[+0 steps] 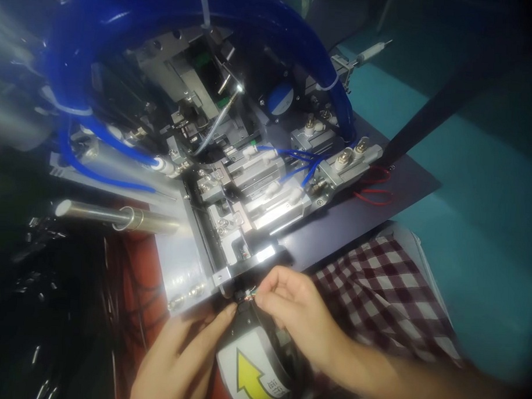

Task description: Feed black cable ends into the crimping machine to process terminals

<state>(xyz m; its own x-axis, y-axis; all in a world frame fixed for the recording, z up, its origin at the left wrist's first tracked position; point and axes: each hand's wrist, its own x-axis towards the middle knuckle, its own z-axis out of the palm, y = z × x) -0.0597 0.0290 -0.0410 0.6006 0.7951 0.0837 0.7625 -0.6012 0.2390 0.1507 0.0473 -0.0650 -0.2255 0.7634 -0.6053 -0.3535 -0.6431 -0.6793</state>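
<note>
Low in the head view, my right hand (288,302) pinches thin coloured wires (251,294) between thumb and fingertips. My left hand (186,354) is beside them, its thumb reaching a small dark part (241,303) under the metal bar's end; its other fingers are partly hidden, and what they hold cannot be made out. Just below the fingertips is a black cylindrical part bearing a white label with a yellow arrow (253,376). Above the hands sits a metal machine assembly (266,193) with pneumatic fittings.
A thick blue hose (272,13) arches over the assembly. A metal rod (91,212) sticks out at the left. Thin blue tubes (294,154) and red wires (375,196) run at the right. A grey plate (334,240) and checkered cloth (376,285) lie near my right arm.
</note>
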